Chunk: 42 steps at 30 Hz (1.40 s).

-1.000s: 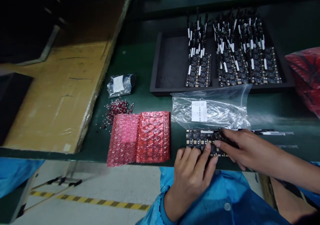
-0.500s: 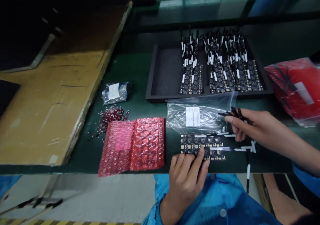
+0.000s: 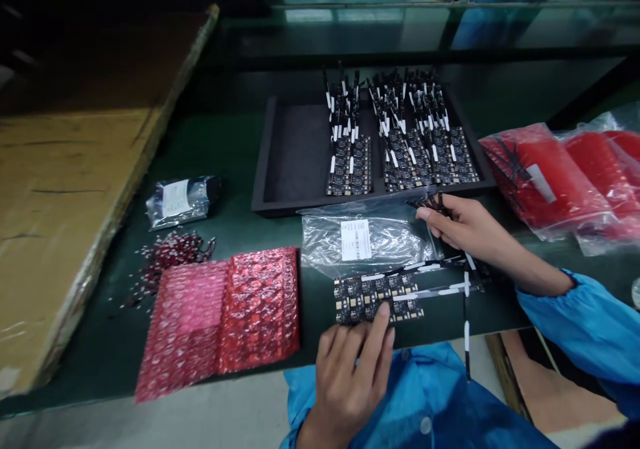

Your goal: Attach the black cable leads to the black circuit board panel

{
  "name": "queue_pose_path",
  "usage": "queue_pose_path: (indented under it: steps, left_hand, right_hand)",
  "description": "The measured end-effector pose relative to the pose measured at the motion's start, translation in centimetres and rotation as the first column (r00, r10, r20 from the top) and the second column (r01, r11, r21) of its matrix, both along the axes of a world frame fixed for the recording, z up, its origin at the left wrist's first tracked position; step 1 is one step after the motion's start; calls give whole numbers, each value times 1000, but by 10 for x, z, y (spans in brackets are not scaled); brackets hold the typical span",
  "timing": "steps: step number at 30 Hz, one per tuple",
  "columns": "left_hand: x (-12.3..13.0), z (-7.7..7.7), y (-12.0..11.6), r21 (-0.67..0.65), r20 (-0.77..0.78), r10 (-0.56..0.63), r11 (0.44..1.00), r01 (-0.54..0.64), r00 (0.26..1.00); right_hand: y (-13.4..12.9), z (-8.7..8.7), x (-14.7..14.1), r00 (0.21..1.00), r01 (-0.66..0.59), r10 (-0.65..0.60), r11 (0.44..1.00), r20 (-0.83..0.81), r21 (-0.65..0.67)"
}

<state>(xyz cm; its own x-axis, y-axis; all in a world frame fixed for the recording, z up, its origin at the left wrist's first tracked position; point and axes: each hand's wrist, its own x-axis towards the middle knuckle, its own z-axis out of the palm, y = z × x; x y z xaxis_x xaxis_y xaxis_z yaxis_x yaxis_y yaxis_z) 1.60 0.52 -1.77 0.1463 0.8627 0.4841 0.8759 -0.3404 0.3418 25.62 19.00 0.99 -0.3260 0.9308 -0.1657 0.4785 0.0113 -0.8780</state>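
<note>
A circuit board panel [image 3: 353, 296] lies near the table's front edge, with black-and-white strips [image 3: 440, 292] running right from it. My left hand [image 3: 355, 369] rests at the panel's lower edge, index fingertip on the board, fingers extended and holding nothing. My right hand [image 3: 457, 219] pinches a bunch of thin black strips [image 3: 434, 204] over the right end of a clear plastic bag [image 3: 325, 239] with a white label. One black-and-white strip [image 3: 467, 336] hangs over the table edge below my right hand.
Behind the bag, a black tray [image 3: 290, 206] holds board panels with upright strips. Red bubble wrap [image 3: 260, 309], a red-and-black wire pile [image 3: 177, 256] and a silvery bag [image 3: 177, 199] lie left. Red packets [image 3: 565, 189] lie right. Cardboard [image 3: 65, 236] stands far left.
The camera view has shifted, moving the tray and packets leftward in the picture. My right hand, still holding the strips, is nearer the tray. My left fingertip stays on the panel.
</note>
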Motion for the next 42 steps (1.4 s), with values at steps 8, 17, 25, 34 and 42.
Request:
queue_pose_path:
  steps: [8,17,25,34,42]
  left_hand:
    - [44,-1,-20,-285,153,-331,888,362,931]
    - [75,-4,-6,-669,561,-176,479,568,809]
    - [53,44,-8,-669,396,-164,622,406,903]
    - [-10,55,41,-477,109,6,878,47,994]
    - [-18,43,63,-341,-37,166,925,-168,985]
  right_hand:
    - [1,-4,5,997,22,-24,999,-71,-35]
    - [1,8,0,978,92,-104,993,-183,-74]
    - [10,37,18,851,298,-313,949,-422,-103]
    - [15,53,29,735,409,-373,910,-566,-68]
    - [2,52,35,885,198,-231,973,-404,-123]
